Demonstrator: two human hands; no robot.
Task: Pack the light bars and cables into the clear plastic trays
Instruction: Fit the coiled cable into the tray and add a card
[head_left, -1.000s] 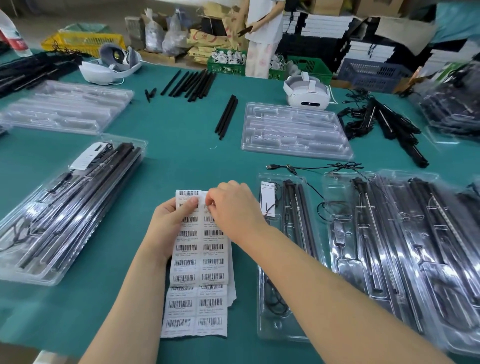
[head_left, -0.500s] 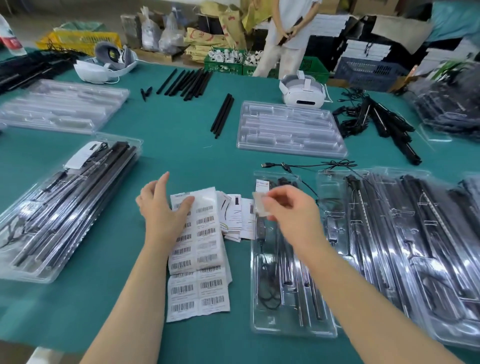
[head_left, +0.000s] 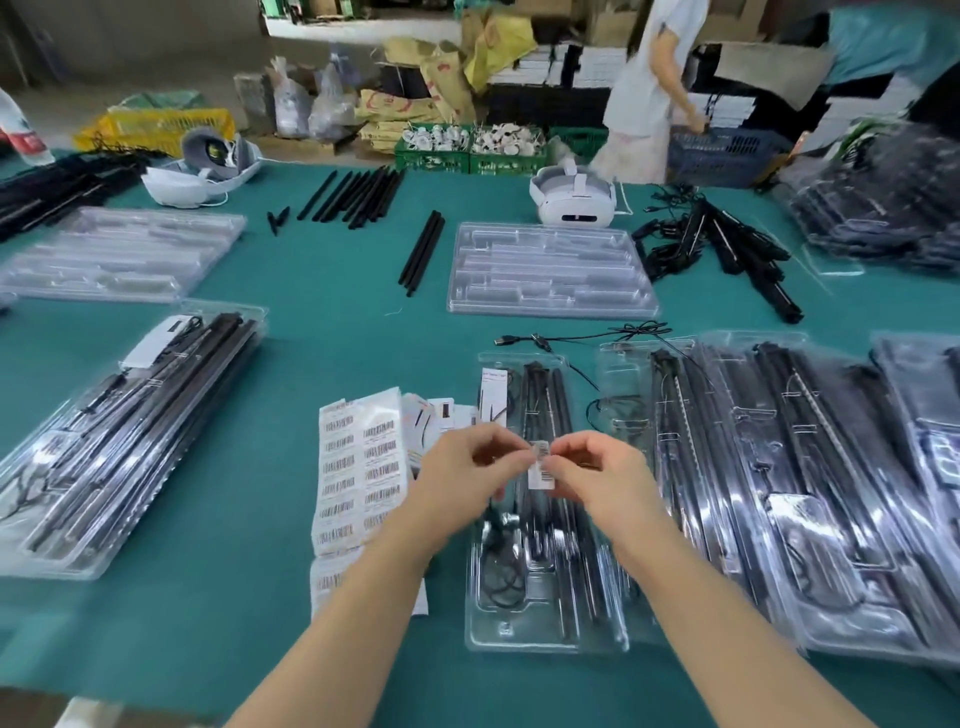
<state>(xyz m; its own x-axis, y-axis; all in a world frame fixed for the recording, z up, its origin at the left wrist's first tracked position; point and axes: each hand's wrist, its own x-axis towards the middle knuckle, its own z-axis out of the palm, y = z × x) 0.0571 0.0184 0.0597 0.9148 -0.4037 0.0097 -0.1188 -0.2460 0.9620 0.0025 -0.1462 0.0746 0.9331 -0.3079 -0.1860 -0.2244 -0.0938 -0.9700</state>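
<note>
Both hands are meeting above the packed tray (head_left: 545, 636) nearest the person. The right hand (head_left: 602, 480) is pinching a small barcode sticker (head_left: 540, 465) between thumb and fingertips, its fingers curled; the left hand (head_left: 460, 480) is pinching the same sticker from the opposite edge. The sticker is hanging upright between them, clear of the tray. The tray is lying on the green table (head_left: 322, 322), holding black light bars (head_left: 545, 400) lengthwise and a coiled cable (head_left: 501, 582) in its near-left compartment. A label sheet (head_left: 358, 467) is lying just left of the tray, partly under the left forearm. More filled trays (head_left: 779, 467) are overlapping to the right, another (head_left: 119, 431) is sitting well to the left, and an empty tray (head_left: 550, 270) is resting farther back, beside loose bars (head_left: 421, 252).
</note>
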